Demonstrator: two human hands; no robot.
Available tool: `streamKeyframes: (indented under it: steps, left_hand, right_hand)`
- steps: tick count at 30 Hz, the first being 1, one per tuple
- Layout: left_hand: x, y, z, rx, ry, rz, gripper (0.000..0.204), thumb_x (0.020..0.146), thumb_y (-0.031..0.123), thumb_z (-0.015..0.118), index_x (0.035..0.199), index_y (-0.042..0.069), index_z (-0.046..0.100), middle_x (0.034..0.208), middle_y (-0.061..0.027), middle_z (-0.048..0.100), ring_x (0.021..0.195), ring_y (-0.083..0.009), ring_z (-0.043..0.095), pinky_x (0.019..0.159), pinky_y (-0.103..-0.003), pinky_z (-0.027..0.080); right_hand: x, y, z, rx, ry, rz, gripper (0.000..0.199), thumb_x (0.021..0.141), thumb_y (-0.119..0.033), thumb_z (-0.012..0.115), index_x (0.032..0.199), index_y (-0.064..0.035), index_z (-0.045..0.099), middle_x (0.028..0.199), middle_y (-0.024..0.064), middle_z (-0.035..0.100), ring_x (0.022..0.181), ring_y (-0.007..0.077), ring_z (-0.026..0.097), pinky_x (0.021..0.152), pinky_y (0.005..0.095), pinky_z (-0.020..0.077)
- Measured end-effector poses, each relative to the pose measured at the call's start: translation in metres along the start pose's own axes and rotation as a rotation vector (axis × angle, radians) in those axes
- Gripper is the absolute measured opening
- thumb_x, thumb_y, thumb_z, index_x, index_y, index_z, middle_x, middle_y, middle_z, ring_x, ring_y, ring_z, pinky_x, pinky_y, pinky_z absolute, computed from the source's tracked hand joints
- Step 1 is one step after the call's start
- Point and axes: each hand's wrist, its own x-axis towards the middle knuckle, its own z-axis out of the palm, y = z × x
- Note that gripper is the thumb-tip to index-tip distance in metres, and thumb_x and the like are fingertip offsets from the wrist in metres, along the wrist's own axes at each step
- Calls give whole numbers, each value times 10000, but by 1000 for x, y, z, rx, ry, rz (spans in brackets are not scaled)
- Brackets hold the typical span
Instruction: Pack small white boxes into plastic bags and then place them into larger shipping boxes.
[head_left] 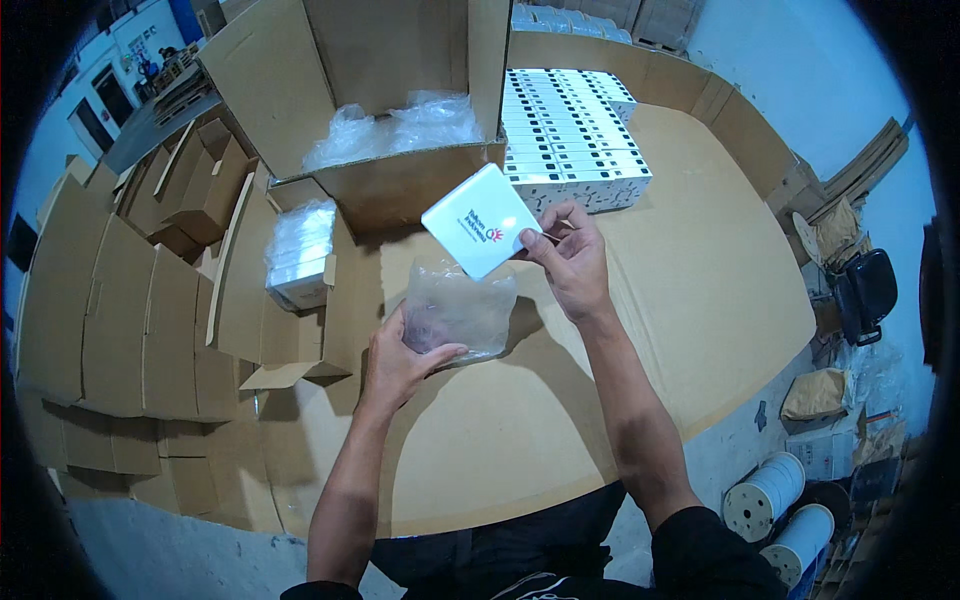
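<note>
A flat white square box (478, 222) with a small red printed mark is tilted in my right hand (570, 255), pinched at its right corner between thumb and fingers. Just below it, my left hand (400, 355) grips a clear plastic bubble bag (460, 305) by its left and lower edge. The box is held over the top end of the bag; whether its lower corner touches the bag I cannot tell. Left of my hands, an open cardboard carton (285, 345) holds several plastic-wrapped white boxes (302, 255) standing in a row.
A large open carton (400, 185) with clear plastic bags (395, 130) stands at the back. Right of it are stacked white boxes (570, 140) in rows. Several empty cartons (120, 310) crowd the left. Cable reels (765, 495) and a black chair (866, 290) are on the right.
</note>
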Motion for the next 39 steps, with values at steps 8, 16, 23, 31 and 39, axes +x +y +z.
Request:
streamKeyframes:
  steps: [8, 16, 23, 31, 39]
  left_hand:
    - [3, -13, 2, -79, 9, -4, 588, 706, 201, 936, 1176, -6, 650, 1027, -116, 755, 944, -179, 718, 859, -347, 571]
    - [3, -15, 4, -70, 17, 27, 577, 710, 237, 940, 1133, -11, 636, 979, -110, 743, 887, -153, 698, 811, -341, 565]
    - [3, -5, 10, -341, -10, -128, 406, 874, 189, 828, 1156, -23, 627, 1042, -79, 702, 897, -125, 660, 800, -302, 548]
    - [6, -10, 12, -444, 31, -76, 293, 1007, 183, 680, 1198, -33, 630, 1056, -59, 692, 957, -105, 636, 863, -271, 515]
    - [11, -14, 14, -446, 200, -112, 312, 1016, 202, 668, 1214, -33, 613, 1055, -80, 700, 970, -111, 644, 878, -272, 514]
  right_hand:
    - [1, -8, -12, -189, -123, 65, 232, 933, -21, 718, 1022, -72, 509, 929, -3, 575, 891, 93, 601, 829, 244, 508]
    - [-3, -16, -5, -149, -182, 334, 236, 949, -55, 697, 1038, -66, 479, 985, 19, 533, 960, 105, 572, 793, 285, 532]
    - [-2, -2, -9, -284, -255, 176, 232, 936, -53, 704, 1046, -67, 500, 991, 9, 536, 924, 93, 563, 800, 273, 520]
    - [-4, 10, -11, -289, -390, 286, 158, 943, -94, 707, 993, -23, 575, 1032, 56, 654, 972, 100, 602, 874, 280, 516]
    - [-6, -6, 5, -372, -196, 516, 275, 976, -180, 702, 1144, 30, 643, 1032, 83, 712, 934, 129, 665, 816, 278, 547]
